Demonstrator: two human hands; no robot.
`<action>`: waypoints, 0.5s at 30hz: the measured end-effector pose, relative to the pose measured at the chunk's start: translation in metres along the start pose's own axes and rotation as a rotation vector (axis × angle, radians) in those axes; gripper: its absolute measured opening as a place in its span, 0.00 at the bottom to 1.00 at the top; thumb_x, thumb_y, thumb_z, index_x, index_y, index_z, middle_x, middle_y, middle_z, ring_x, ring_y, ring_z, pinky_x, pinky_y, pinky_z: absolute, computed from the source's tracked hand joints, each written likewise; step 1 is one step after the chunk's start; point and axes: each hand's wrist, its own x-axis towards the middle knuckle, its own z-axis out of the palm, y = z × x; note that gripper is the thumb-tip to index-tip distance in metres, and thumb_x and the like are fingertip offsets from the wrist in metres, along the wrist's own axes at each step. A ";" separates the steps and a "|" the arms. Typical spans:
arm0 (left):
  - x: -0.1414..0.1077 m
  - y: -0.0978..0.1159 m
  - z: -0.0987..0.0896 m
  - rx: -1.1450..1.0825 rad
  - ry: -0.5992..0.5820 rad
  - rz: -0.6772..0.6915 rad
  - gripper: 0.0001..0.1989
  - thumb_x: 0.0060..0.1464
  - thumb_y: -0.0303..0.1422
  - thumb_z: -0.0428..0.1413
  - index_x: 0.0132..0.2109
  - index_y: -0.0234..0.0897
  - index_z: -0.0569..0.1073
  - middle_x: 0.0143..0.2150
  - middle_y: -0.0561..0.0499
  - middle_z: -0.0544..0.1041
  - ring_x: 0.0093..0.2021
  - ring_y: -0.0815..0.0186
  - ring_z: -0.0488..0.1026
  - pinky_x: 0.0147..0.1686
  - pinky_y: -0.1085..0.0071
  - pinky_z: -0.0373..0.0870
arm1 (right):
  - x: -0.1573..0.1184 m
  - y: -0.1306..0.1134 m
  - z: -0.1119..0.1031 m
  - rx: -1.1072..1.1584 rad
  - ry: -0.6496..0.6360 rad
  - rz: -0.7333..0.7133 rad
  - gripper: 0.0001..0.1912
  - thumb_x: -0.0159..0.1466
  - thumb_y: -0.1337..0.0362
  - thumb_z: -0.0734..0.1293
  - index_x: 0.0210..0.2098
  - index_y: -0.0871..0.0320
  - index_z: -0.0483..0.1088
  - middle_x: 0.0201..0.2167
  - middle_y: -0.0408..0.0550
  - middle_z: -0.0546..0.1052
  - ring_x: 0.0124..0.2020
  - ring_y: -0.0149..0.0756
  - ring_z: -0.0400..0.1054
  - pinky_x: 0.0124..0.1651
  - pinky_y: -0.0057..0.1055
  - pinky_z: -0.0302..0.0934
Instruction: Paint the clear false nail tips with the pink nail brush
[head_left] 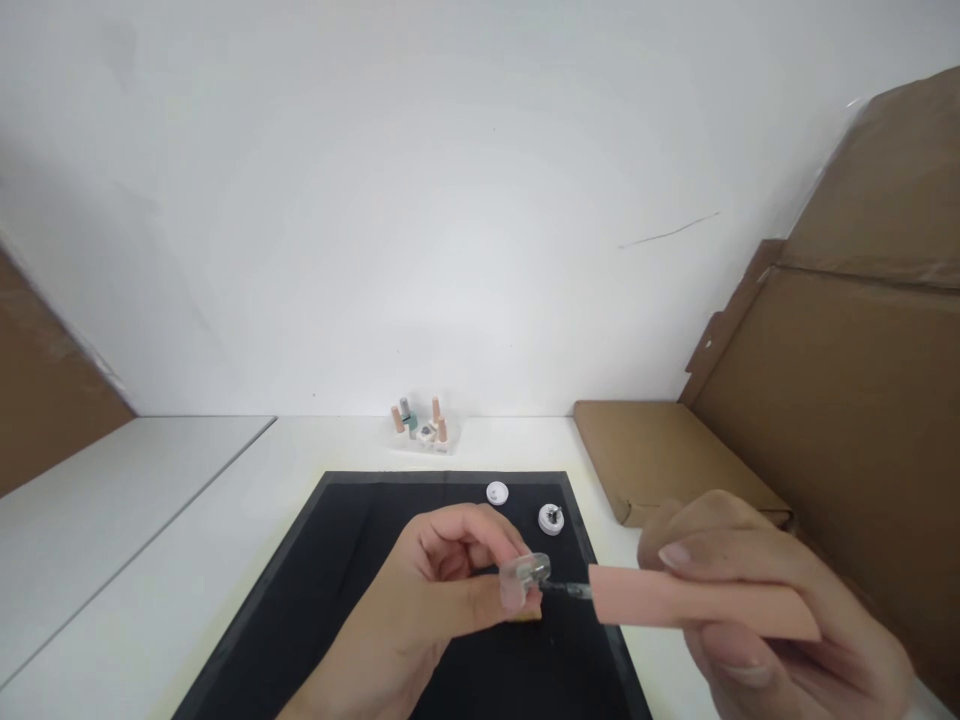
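My left hand [442, 590] is above the black mat, its thumb and fingers closed on a small clear plastic piece [513, 586] with a silvery part [535, 569] at its right end. A bit of something yellowish [527, 615] shows just beneath, too small to make out. In my right hand [750, 590], thumb and fingers grip the long peach cap of a nail polish brush [637, 597]. The brush points left and its dark bristles reach the silvery end of the clear piece; whether they touch, I cannot tell.
On the black mat [352, 540] lie a white round lid [496, 493] and a small white pot [551, 519] with silvery bits. By the wall stands a clear holder [431, 445] with several small bottles. A flat cardboard box [667, 450] lies at the right, near tall cardboard [862, 380].
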 end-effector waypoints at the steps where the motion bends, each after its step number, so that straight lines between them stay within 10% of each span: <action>1: 0.001 0.000 0.001 -0.004 0.003 0.005 0.06 0.45 0.25 0.71 0.27 0.37 0.82 0.29 0.54 0.81 0.29 0.74 0.75 0.31 0.82 0.71 | 0.001 -0.001 0.000 -0.013 -0.016 -0.003 0.11 0.64 0.54 0.71 0.34 0.56 0.76 0.20 0.42 0.73 0.19 0.32 0.66 0.19 0.31 0.62; 15: -0.006 -0.001 -0.005 0.026 -0.034 0.033 0.06 0.47 0.25 0.71 0.28 0.39 0.83 0.29 0.55 0.82 0.30 0.74 0.77 0.34 0.81 0.74 | -0.008 0.007 -0.009 0.002 -0.013 0.033 0.09 0.63 0.56 0.71 0.37 0.55 0.77 0.22 0.45 0.74 0.23 0.36 0.66 0.22 0.34 0.60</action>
